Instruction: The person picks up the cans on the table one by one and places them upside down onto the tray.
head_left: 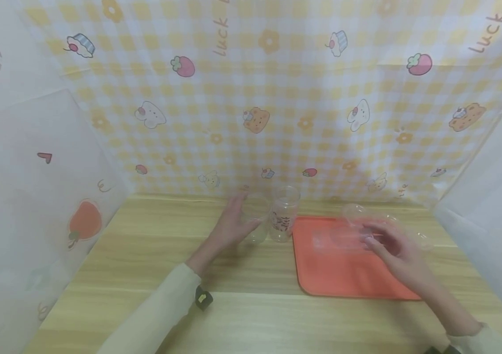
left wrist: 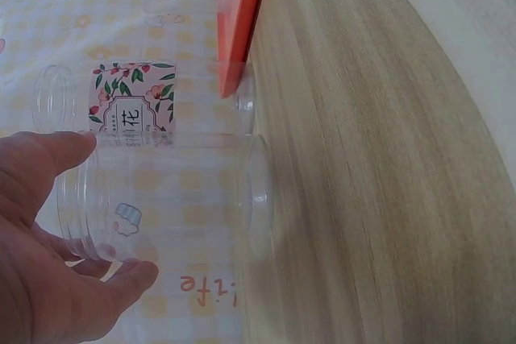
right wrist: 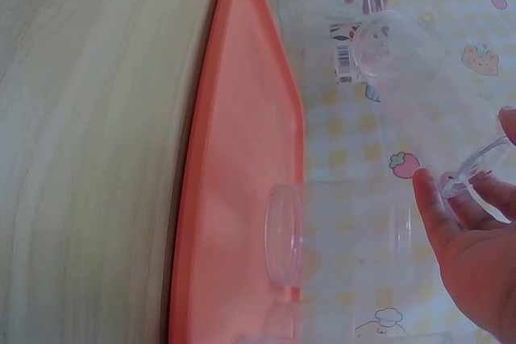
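From pale sleeves (head_left: 158,305) up close, grasping an upright clear jar (left wrist: 173,199) by the rim with the left hand (head_left: 233,221) — and, with the right hand (head_left: 403,250), gripping a tilted jar (right wrist: 431,102) by its rim above the coral tray (head_left: 344,278). Just beside the former, a flowered jar (left wrist: 133,102) — near the tray's far edge, more clear jars (right wrist: 347,235).

On the yellow-checked wall cloth (head_left: 304,88) I can read "luck" twice near the top, and lower down "life" (left wrist: 208,286), upside down from the left wrist's side. A clear jar (left wrist: 205,98) wears a pink floral label (left wrist: 133,90) where the Chinese character 花 stands out; the characters beside it are unclear. The label's barcode (right wrist: 344,62) shows too, its digits too tiny to read.
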